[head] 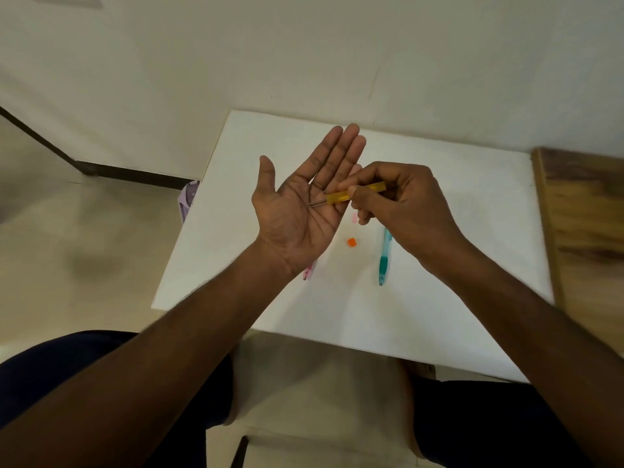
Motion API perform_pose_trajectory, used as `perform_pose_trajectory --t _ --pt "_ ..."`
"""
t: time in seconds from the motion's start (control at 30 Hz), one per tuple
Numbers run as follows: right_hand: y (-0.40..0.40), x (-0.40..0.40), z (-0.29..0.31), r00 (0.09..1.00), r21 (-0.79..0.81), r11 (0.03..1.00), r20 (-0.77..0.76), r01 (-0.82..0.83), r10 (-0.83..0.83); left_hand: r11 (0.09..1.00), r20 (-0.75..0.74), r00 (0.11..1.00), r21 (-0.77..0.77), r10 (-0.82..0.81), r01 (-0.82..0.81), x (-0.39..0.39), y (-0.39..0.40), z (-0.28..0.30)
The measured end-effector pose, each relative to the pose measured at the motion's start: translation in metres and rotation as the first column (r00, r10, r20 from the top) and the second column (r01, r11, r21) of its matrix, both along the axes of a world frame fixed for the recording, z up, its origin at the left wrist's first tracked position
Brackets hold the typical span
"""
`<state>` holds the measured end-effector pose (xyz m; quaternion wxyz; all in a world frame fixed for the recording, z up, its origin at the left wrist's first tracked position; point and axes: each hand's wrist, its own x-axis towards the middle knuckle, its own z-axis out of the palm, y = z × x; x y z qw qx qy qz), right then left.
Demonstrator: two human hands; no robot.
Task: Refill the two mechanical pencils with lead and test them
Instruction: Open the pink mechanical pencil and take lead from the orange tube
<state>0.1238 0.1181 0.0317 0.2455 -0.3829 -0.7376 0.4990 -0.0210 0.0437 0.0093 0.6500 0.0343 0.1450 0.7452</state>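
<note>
My right hand (401,204) pinches a yellow lead tube (341,196), tilted with its mouth over my left palm. Thin grey leads (315,204) stick out of the tube onto the palm. My left hand (300,211) is held flat, palm up, fingers straight. A teal mechanical pencil (384,261) lies on the white table (439,315), partly under my right wrist. Only the tip of a pink pencil (309,272) shows below my left wrist. A small orange cap (352,242) and a pale pink piece (355,218) lie between the hands.
A wooden surface (587,231) adjoins the table on the right. A lilac object (187,201) pokes out by the table's left edge. The wall stands just behind the table; my legs are under the near edge.
</note>
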Motion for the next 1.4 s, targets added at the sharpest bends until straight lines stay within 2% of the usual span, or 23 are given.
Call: perform_pose_trajectory --t 0.27,0.33,0.37,0.4,0.47,0.57,0.63,0.73,0.9,1.2,1.33,1.4 --pt "0.002 0.0 -0.004 0.983 -0.285 0.958 -0.172 0.018 -0.07 1.0 -0.057 0.998 -0.029 0.009 -0.011 -0.003 0.001 0.005" --pt "0.005 0.001 -0.003 0.966 -0.352 0.936 -0.234 0.02 -0.109 0.994 -0.111 0.994 -0.108 0.023 -0.035 -0.003 0.001 0.011" --pt "0.007 0.002 -0.002 0.955 -0.383 0.924 -0.265 0.02 -0.131 0.979 -0.185 0.982 -0.189 0.037 -0.072 -0.002 0.001 0.013" --pt "0.009 0.003 -0.002 0.944 -0.407 0.913 -0.292 0.021 -0.152 0.948 -0.3 0.953 -0.287 0.046 -0.136 -0.001 0.001 0.013" --pt "0.015 0.006 -0.001 0.926 -0.434 0.901 -0.328 0.028 -0.186 0.859 -0.569 0.822 -0.405 0.03 -0.312 0.002 0.001 0.013" --pt "0.022 0.01 0.0 0.905 -0.452 0.891 -0.359 0.046 -0.228 0.813 -0.799 0.601 -0.333 0.027 -0.478 0.0 -0.002 0.01" --pt "0.026 0.012 0.0 0.895 -0.46 0.886 -0.364 0.067 -0.256 0.817 -0.853 0.52 -0.278 0.031 -0.505 -0.001 -0.003 0.009" --pt "0.029 0.012 -0.001 0.89 -0.466 0.88 -0.358 0.091 -0.282 0.82 -0.903 0.429 -0.244 0.002 -0.518 -0.001 -0.004 0.005" --pt "0.028 0.012 -0.004 0.895 -0.462 0.883 -0.356 0.081 -0.268 0.813 -0.93 0.366 -0.233 -0.027 -0.534 0.002 -0.002 0.002" --pt "0.027 0.01 -0.01 0.909 -0.444 0.893 -0.336 0.078 -0.247 0.803 -0.939 0.342 -0.232 -0.037 -0.549 -0.001 -0.001 -0.002" --pt "0.025 0.009 -0.014 0.909 -0.482 0.874 -0.333 0.063 -0.249 0.806 -0.94 0.341 -0.211 -0.012 -0.553 -0.001 0.0 0.0" --pt "0.023 0.007 -0.017 0.917 -0.511 0.858 -0.315 0.052 -0.244 0.809 -0.951 0.308 -0.179 0.003 -0.56 -0.003 -0.001 0.001"
